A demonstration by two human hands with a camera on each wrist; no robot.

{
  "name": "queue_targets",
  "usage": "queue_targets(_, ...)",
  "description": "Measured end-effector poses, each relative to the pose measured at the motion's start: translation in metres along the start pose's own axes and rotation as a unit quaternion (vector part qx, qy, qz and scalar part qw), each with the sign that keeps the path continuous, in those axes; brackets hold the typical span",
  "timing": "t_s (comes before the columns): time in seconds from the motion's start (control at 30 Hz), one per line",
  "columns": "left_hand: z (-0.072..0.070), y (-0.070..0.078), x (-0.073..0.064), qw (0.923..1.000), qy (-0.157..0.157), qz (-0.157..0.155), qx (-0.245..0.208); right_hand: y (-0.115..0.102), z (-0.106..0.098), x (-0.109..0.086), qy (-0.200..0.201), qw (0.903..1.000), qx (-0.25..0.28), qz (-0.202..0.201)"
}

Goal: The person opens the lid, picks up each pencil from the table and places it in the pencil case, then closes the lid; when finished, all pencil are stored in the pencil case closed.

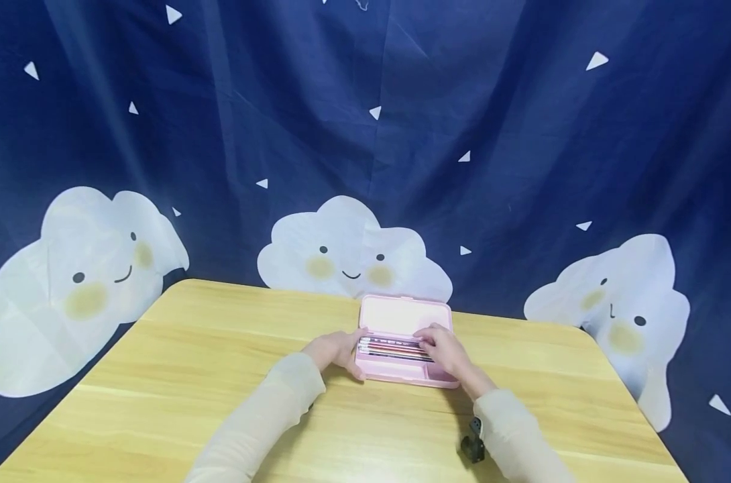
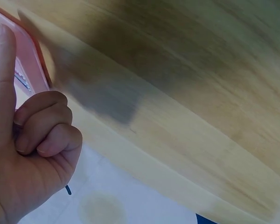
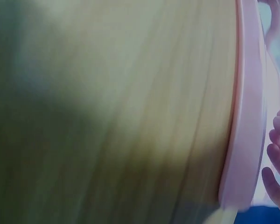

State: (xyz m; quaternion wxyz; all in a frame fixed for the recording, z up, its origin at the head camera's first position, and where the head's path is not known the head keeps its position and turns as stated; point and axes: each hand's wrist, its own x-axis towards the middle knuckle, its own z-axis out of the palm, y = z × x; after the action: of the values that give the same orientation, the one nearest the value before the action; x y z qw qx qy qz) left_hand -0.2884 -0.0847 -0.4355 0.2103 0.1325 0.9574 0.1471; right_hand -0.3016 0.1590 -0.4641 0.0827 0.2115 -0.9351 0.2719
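A pink pencil case (image 1: 396, 369) lies on the table with its lid (image 1: 404, 315) raised at the back. Several pencils (image 1: 389, 349) lie side by side in its tray. At the case's left end, my left hand (image 1: 341, 350) holds the edge, with thumb and a finger spread along it. One straight digit lies over the pink rim in the left wrist view, beside curled fingers (image 2: 46, 123). My right hand (image 1: 445, 350) is over the case's right part, its bent fingers at the pencils' right ends. Whether these pinch a pencil is hidden.
The wooden table (image 1: 251, 322) extends around the case, its far edge close behind the lid. Behind hangs a dark blue curtain (image 1: 317, 134) printed with smiling clouds. A small black device (image 1: 473, 446) is at the right sleeve.
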Motion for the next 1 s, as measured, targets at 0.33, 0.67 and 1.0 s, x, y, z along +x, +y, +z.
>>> queue_targets(0.33, 0.004, -0.011, -0.001, 0.9994, 0.020, 0.023, 0.018, 0.033, -0.020, 0.000, 0.023, 0.9976, 0.035, 0.056)
queue_targets(0.67, 0.010, -0.012, 0.000, 0.9949, 0.058, 0.083, -0.001, 0.051, -0.026, 0.007, -0.005, 0.9950, 0.056, 0.082)
queue_targets(1.0, 0.014, -0.011, -0.003, 0.9950, 0.049, 0.081, -0.034, 0.053, -0.025, 0.008, -0.021, 0.9840, 0.128, 0.122)
